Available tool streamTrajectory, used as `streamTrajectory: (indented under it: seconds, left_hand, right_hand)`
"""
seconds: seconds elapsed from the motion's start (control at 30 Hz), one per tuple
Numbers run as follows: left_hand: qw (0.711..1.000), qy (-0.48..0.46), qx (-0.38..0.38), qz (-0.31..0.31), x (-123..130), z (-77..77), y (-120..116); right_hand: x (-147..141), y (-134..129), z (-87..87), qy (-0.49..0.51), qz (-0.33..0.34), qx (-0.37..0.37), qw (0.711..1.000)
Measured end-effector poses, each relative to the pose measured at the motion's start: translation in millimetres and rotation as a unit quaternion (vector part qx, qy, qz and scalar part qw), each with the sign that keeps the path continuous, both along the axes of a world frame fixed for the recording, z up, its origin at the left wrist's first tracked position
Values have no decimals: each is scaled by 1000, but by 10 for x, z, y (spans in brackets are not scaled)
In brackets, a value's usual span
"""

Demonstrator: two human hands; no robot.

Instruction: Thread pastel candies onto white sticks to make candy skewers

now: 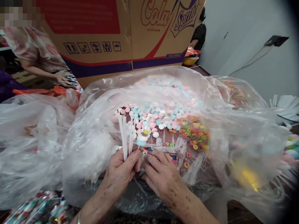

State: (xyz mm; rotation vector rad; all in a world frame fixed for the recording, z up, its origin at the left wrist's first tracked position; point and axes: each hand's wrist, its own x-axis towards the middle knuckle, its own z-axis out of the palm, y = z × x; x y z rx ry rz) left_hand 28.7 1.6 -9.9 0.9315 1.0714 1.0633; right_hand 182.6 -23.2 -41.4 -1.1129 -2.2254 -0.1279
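My left hand (125, 166) is closed around several white lollipop sticks (125, 137) that point upward. At its fingertips stands another stick with pastel candies (141, 138) stacked on it, blue and white with a yellow and brown piece above. My right hand (162, 174) is beside it, fingers curled together; what they hold, if anything, is hidden. A small colourfully printed wrapper (173, 158) shows just beyond the right fingers. Past both hands lie loose pink, white and blue marshmallow-like candies (155, 119) and colourful ring-shaped pieces (195, 132), partly under clear plastic.
Clear plastic sheeting (93, 124) spreads over and around the work surface. A large printed carton (98, 59) stands behind. Wrapped candies (44, 208) lie at lower left, more white sticks (288, 107) at right. Two other people are in the background; a co-worker's hand (62, 77) is near white sticks.
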Motion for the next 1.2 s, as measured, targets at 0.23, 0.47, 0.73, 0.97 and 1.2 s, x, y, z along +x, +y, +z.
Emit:
streamTrajectory:
  seconds: [0.23,0.47,0.73,0.97,1.2]
  left_hand:
    - [997,-19,2,72,-163,219,-75]
    - [995,-30,-3,91,-185,218,-114]
    - [998,-15,-22,50,-47,22,-56]
    - [999,11,-5,34,63,-72,-21]
    - [999,32,-5,31,82,-74,75]
  right_hand:
    - [-92,-16,24,46,-37,-17,998]
    - [-149,42,43,57,-55,36,996]
    - [-288,59,-65,42,-67,4,997]
    - [-279,101,-106,58,-66,-1,996]
    - [-212,47,36,53,-54,-6,997]
